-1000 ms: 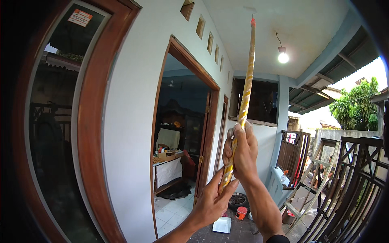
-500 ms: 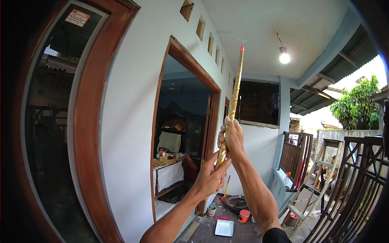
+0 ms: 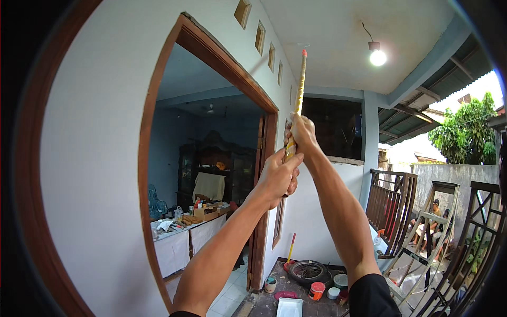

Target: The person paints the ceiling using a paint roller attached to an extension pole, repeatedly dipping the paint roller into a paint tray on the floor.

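Around the pole (image 3: 301, 87), both hands (image 3: 303, 132) (image 3: 277, 177) closed

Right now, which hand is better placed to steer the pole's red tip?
Probably the right hand: it holds the striped pole higher up, nearer the red tip, while the left hand grasps it lower down.

Got yellow and silvery-white spiral striping on the pole (image 3: 301, 91), plus a red tip (image 3: 304, 53). Also spotting reddish brown on the door frame (image 3: 144, 177), off-white on the wall (image 3: 97, 142), plain black on the right sleeve (image 3: 372, 297), orangey red on the bucket (image 3: 317, 291).
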The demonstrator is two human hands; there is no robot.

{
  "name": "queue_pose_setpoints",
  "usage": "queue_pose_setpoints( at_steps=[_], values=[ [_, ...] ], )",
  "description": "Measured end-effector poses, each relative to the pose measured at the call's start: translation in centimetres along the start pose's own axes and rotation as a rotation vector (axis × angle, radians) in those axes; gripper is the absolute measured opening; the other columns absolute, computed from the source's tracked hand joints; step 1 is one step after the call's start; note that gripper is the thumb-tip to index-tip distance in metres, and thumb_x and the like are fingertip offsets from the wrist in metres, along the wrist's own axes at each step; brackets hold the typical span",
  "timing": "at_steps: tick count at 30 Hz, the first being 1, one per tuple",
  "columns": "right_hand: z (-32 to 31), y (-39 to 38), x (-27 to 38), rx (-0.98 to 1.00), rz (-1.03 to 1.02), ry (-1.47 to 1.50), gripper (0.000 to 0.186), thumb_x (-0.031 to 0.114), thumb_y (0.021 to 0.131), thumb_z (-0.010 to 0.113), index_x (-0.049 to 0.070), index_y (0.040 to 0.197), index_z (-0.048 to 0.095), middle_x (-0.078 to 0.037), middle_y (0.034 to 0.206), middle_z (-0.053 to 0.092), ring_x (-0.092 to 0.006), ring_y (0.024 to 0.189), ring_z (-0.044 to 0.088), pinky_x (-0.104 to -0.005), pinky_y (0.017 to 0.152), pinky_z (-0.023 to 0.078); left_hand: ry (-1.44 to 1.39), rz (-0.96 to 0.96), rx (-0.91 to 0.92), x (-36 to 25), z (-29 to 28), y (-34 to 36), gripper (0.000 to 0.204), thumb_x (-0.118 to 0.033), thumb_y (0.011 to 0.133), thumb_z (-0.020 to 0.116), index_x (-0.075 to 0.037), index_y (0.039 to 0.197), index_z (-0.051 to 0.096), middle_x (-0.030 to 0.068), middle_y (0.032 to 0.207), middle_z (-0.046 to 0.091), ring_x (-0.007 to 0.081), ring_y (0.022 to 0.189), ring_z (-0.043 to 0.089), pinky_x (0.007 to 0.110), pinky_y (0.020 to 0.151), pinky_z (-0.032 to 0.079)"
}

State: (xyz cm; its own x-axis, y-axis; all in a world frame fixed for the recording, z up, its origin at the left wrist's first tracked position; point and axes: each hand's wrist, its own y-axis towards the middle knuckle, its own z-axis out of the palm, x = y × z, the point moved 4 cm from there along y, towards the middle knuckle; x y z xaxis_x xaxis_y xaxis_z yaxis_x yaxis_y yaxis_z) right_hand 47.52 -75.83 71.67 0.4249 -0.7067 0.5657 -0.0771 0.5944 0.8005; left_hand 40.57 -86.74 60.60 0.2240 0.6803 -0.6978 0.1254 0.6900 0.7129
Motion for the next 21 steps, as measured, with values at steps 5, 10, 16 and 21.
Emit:
queue_pose_setpoints(
  at_steps=[5, 10, 16, 21],
  values=[
    [-0.3, 3.8, -0.7, 0.0, -0.002, 0.053, 0.025, 0.024, 0.099, 0.058, 0.005, 0.088, 0.048, -0.002, 0.064, 0.048, -0.0143, 0.046, 0.051, -0.0328, 0.04, 0.047, 0.023, 0.032, 0.001, 0.7, -1.1, 4.2, 0.017, -0.022, 0.099, 0.063, -0.009, 0.101, 0.052, -0.0045, 0.07, 0.047, 0.0025, 0.043, 0.04, 0.02, 0.039, 0.034],
    [0.5, 2.1, 0.6, 0.047, 0.001, 0.13, 0.021, 0.02, 0.1, 0.057, 0.004, 0.093, 0.046, -0.003, 0.074, 0.047, -0.0122, 0.051, 0.049, -0.0306, 0.041, 0.045, 0.032, 0.077, 0.037, -0.2, -1.0, 3.0, 0.016, -0.013, 0.096, 0.064, -0.006, 0.098, 0.05, -0.0021, 0.07, 0.047, 0.0037, 0.041, 0.041, 0.021, 0.038, 0.032],
    [4.6, -6.1, 6.4, 0.053, -0.03, 0.076, 0.022, 0.021, 0.1, 0.057, 0.005, 0.091, 0.044, -0.003, 0.071, 0.046, -0.0116, 0.049, 0.047, -0.0296, 0.04, 0.045, 0.026, 0.132, 0.057, -4.6, 0.3, -4.9, 0.015, -0.011, 0.096, 0.061, -0.004, 0.097, 0.048, -0.0007, 0.069, 0.046, 0.0053, 0.04, 0.038, 0.022, 0.039, 0.031],
    [7.7, -13.0, 11.5, 0.047, -0.072, 0.089, 0.021, 0.021, 0.101, 0.056, 0.006, 0.091, 0.044, -0.002, 0.067, 0.045, -0.0112, 0.047, 0.046, -0.0288, 0.04, 0.045, 0.01, 0.151, 0.103, -9.3, 2.2, -13.0, 0.021, -0.01, 0.097, 0.059, 0.0, 0.111, 0.047, -0.0013, 0.064, 0.046, 0.0053, 0.039, 0.039, 0.023, 0.037, 0.032]
  ],
)
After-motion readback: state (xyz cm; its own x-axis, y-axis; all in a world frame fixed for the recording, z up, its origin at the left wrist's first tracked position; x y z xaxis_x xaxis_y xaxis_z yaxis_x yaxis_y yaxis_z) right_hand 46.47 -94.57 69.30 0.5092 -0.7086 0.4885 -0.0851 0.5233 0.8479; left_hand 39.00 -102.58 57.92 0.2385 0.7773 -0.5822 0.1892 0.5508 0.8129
